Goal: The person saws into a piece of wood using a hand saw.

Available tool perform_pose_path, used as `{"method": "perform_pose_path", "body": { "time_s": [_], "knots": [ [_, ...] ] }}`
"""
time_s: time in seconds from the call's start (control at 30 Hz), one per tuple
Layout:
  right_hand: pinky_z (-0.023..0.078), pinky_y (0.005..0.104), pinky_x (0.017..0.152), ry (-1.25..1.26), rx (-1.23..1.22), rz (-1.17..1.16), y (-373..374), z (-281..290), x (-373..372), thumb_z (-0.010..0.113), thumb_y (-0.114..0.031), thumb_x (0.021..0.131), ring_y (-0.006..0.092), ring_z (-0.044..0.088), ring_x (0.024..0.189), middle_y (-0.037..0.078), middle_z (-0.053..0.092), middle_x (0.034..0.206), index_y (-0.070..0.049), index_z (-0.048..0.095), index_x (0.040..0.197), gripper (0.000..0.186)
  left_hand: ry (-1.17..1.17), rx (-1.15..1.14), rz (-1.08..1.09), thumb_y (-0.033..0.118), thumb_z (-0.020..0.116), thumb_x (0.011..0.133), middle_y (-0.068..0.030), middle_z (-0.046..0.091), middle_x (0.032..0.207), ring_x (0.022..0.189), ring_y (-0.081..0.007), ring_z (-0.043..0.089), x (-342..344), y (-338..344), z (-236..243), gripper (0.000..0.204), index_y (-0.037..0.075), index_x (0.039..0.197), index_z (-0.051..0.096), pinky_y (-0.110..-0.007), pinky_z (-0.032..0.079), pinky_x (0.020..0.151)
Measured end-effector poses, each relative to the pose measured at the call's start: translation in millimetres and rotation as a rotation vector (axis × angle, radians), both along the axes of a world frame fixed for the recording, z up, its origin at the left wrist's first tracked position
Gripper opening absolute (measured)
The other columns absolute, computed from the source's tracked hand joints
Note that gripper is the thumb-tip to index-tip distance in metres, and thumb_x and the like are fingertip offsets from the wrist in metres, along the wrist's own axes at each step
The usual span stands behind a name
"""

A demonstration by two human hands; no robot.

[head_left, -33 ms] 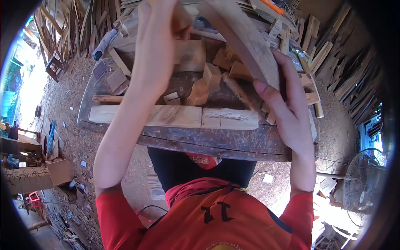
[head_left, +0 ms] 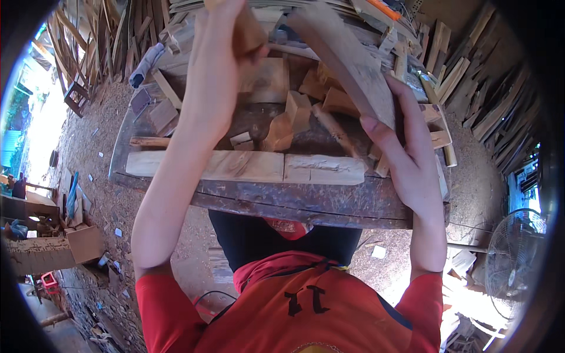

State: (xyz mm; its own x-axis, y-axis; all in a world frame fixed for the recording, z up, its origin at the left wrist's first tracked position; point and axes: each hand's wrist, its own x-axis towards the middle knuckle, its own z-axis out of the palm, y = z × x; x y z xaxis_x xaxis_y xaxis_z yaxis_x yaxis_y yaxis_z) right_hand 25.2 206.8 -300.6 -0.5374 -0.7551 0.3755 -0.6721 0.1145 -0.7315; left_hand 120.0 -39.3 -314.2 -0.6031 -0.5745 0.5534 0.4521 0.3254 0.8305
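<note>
At the top of the head view, my left hand is raised over the bench, slightly blurred, its fingers closed around a brown wooden block. My right hand grips the near end of a long, pale, curved wooden board, thumb on its near face and fingers behind. The board tilts up and away to the left, its far end blurred. Between my hands lie a squarish wooden block and a curved wood offcut. A long pale wooden beam lies along the near side, below both hands.
The dark wooden bench has a cracked front edge. Several offcuts and a stick clutter its top. A rolled cloth-like bundle sits at its far left. Planks lean at the right, above a standing fan.
My left hand has shifted a little to the left with the block, showing more of it. The far end of the curved board has moved slightly; my right hand stays in place.
</note>
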Motion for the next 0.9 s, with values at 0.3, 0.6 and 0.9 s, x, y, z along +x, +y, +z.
{"method": "perform_pose_path", "body": {
  "time_s": [0.3, 0.6, 0.9],
  "knots": [
    [0.045, 0.0422, 0.102, 0.498, 0.036, -0.205, -7, 3, -33, 0.065, -0.029, 0.098, 0.0304, 0.062, 0.116, 0.017, 0.064, 0.125, -0.011, 0.044, 0.151, 0.06, -0.495, -0.398, 0.012, 0.022, 0.08, 0.086, -0.0068, 0.067, 0.103, 0.092, -0.0136, 0.062, 18, 21, 6, 0.048, 0.004, 0.127, 0.061, -0.029, 0.048, 0.076],
    [0.05, 0.0274, 0.089, -0.001, -0.146, 0.295, 8, -9, -15, 0.083, 0.001, 0.077, 0.0145, 0.066, 0.102, 0.007, 0.069, 0.106, -0.003, 0.066, 0.114, 0.041, -0.017, -0.825, -0.105, 0.018, 0.087, 0.076, -0.0101, 0.069, 0.106, 0.097, -0.025, 0.066, 28, 52, -1, 0.055, 0.004, 0.123, 0.063, -0.034, 0.052, 0.082],
    [0.05, 0.0323, 0.088, 0.013, 0.174, -0.036, 38, -34, -5, 0.08, -0.012, 0.085, 0.0216, 0.068, 0.1, 0.009, 0.071, 0.108, -0.004, 0.068, 0.116, 0.034, -0.599, -0.917, 0.051, 0.027, 0.088, 0.074, -0.0121, 0.064, 0.118, 0.105, -0.0316, 0.064, 114, 36, -36, 0.058, 0.005, 0.123, 0.064, -0.04, 0.052, 0.088]
  ]
}}
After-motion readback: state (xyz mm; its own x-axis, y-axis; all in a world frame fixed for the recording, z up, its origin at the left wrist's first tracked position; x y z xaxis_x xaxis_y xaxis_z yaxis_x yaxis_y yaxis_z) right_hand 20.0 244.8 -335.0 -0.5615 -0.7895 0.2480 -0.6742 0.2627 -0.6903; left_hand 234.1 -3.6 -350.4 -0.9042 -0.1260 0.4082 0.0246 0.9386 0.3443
